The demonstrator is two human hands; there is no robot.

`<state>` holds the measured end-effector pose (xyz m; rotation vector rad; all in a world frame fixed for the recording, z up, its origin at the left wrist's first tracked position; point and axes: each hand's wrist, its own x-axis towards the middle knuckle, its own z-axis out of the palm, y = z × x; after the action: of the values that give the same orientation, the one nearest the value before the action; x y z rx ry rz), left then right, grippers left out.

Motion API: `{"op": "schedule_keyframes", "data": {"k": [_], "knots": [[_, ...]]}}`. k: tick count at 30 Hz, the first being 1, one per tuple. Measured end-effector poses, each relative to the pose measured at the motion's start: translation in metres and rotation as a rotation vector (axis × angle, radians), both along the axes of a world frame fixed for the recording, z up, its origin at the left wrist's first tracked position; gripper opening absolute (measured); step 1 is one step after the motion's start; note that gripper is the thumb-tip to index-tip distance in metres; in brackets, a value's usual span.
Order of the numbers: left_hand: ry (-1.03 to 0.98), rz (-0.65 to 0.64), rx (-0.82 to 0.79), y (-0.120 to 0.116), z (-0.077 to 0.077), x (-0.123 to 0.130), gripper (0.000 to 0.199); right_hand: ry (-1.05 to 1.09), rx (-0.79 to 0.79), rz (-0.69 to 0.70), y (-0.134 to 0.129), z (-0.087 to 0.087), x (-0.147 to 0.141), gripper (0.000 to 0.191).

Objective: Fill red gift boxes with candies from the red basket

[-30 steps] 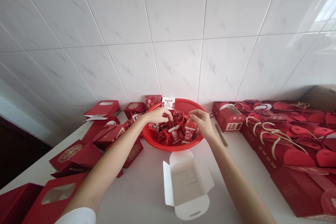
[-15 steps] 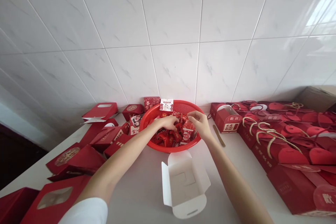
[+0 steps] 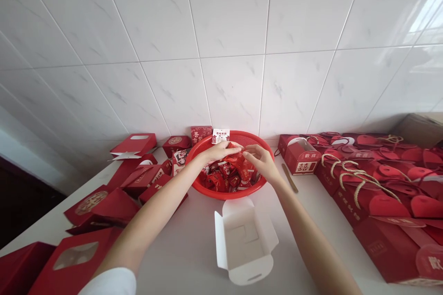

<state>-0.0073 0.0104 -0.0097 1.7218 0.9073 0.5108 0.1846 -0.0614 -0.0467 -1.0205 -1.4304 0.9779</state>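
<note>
A red plastic basket (image 3: pixel 230 195) full of red-wrapped sweets (image 3: pixel 218 180) stands by the wall. Over it, my left hand (image 3: pixel 221 150) pinches the upper part of a shiny red packet (image 3: pixel 238 160), fingers closed. My right hand (image 3: pixel 260 160) is closed at the packet's right side, its fingertips close to those of the left. The fingers partly cover the packet's top edge. In front of the basket an open white-lined box (image 3: pixel 244 242) lies with its flaps spread, only its bare inside showing.
Folded red gift boxes (image 3: pixel 117 207) lie scattered on the left. Rows of red boxes with rope handles (image 3: pixel 374 198) fill the right. A thin brown strip (image 3: pixel 290 178) lies beside the basket. A white card (image 3: pixel 220 136) stands at the basket's back rim, near the tiled wall (image 3: pixel 231 92).
My left hand has risen from among the sweets and moved right, up to the packet by my right hand. My right hand has stayed nearly in place. The view has shifted slightly.
</note>
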Motion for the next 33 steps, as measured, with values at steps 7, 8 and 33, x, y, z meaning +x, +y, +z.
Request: {"op": "schedule_keyframes", "data": {"k": [7,8,33], "knots": [[-0.061,0.009,-0.037,-0.007,0.001,0.002,0.048,-0.102,-0.004,0.022,0.005,-0.008,0.000,0.049],[-0.064,0.023,-0.069,-0.007,0.002,0.002,0.049,-0.132,-0.010,0.015,0.006,-0.009,0.000,0.052],[-0.150,0.094,0.045,-0.008,-0.002,0.007,0.057,-0.209,0.066,0.021,0.003,-0.004,-0.001,0.030]]}}
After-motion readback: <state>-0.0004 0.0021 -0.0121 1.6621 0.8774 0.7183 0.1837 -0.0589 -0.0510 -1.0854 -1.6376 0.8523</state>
